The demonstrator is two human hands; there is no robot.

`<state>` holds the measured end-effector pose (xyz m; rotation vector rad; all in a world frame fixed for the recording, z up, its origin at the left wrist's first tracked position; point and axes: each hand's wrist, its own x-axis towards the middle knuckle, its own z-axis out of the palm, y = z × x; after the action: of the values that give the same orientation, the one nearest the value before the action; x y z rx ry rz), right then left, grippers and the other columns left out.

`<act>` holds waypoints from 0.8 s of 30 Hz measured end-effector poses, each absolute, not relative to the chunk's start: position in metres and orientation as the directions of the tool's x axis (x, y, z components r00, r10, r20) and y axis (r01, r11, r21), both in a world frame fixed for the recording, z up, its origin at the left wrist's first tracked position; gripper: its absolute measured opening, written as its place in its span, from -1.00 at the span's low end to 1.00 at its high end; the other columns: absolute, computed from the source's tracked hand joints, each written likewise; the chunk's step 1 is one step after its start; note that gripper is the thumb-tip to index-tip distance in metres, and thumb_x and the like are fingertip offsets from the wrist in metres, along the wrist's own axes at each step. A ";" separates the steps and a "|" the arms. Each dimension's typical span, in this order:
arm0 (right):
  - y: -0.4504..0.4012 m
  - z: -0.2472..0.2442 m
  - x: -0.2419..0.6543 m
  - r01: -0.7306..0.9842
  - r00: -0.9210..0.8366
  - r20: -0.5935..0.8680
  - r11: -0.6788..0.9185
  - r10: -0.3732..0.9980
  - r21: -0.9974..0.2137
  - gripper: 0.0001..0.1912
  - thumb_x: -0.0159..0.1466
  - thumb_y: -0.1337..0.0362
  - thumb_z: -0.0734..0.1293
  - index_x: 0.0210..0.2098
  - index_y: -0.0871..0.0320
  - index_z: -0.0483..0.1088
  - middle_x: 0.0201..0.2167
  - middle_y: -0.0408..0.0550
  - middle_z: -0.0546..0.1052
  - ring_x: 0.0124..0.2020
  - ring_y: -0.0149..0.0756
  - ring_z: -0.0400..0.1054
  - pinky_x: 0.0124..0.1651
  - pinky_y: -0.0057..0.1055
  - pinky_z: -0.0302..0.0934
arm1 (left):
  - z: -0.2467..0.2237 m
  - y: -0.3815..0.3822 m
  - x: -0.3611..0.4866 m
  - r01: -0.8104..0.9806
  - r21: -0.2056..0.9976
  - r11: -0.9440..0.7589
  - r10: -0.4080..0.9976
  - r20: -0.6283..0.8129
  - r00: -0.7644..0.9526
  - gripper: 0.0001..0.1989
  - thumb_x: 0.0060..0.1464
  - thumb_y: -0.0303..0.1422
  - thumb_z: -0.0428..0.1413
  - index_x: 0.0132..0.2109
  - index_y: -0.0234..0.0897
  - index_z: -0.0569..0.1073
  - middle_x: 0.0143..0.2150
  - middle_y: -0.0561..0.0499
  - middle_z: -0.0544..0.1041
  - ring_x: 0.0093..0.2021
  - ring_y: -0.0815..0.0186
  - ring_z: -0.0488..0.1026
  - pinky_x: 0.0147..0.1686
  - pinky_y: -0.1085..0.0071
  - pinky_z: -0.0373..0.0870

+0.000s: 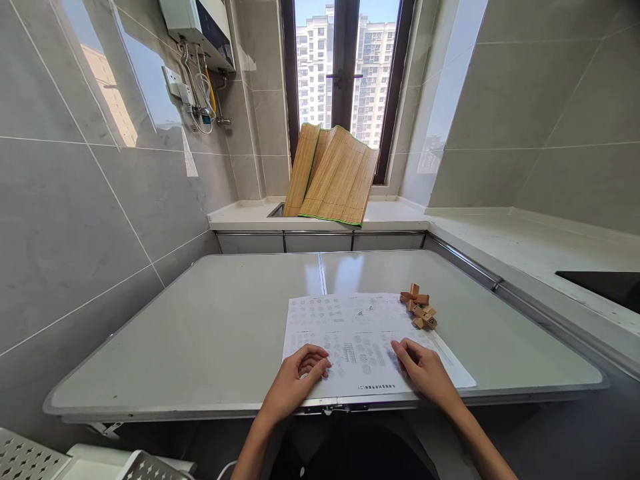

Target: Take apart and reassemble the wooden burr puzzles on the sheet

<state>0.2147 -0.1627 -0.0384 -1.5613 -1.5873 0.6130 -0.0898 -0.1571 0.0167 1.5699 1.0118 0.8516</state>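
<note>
A large printed paper sheet (350,373) with small diagrams and text lies flat on the table. My left hand (301,377) rests at its left edge, fingers loosely curled, the thumb apart from them, nothing in it. On the right part of the sheet lies my right hand (425,370), also empty and loosely bent, its fingertips partly hidden. Two wooden burr puzzles sit by the sheet's upper right corner: a reddish-brown one (414,297) behind and a lighter one (425,317) in front, touching or nearly so. Neither hand touches them.
The pale folding table (200,333) has a centre seam and a metal rim. Behind it, a folded bamboo mat (340,177) leans on the white ledge before the window. A counter (540,243) runs along the right. White perforated plastic (30,453) stands low at left.
</note>
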 end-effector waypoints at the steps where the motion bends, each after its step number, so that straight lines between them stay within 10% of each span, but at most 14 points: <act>1: -0.163 -0.038 0.215 0.579 0.092 0.207 0.117 0.974 -0.807 -0.44 0.40 -0.18 0.15 -0.54 0.08 0.26 -0.65 -0.20 0.35 -0.55 -0.31 0.23 -0.42 -0.41 0.08 | 0.017 -0.157 -0.090 0.184 0.977 -0.107 0.919 0.027 0.393 -0.71 0.24 -0.12 0.16 -0.07 -0.24 0.48 -0.18 -0.06 0.60 -0.17 0.23 0.55 0.02 0.26 0.45; 24: -0.164 -0.036 0.213 0.557 0.098 0.190 0.104 0.977 -0.824 -0.44 0.38 -0.21 0.16 -0.54 0.07 0.26 -0.64 -0.21 0.34 -0.54 -0.30 0.20 -0.39 -0.39 0.06 | 0.023 -0.159 -0.089 0.212 0.971 -0.111 0.919 0.019 0.394 -0.72 0.23 -0.10 0.14 -0.22 -0.23 0.47 -0.27 -0.04 0.60 -0.16 0.20 0.55 -0.01 0.28 0.43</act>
<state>0.2126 -0.1638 -0.0356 -1.5569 -1.5628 0.6474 -0.0887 -0.1592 0.0235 1.5893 1.0303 0.8326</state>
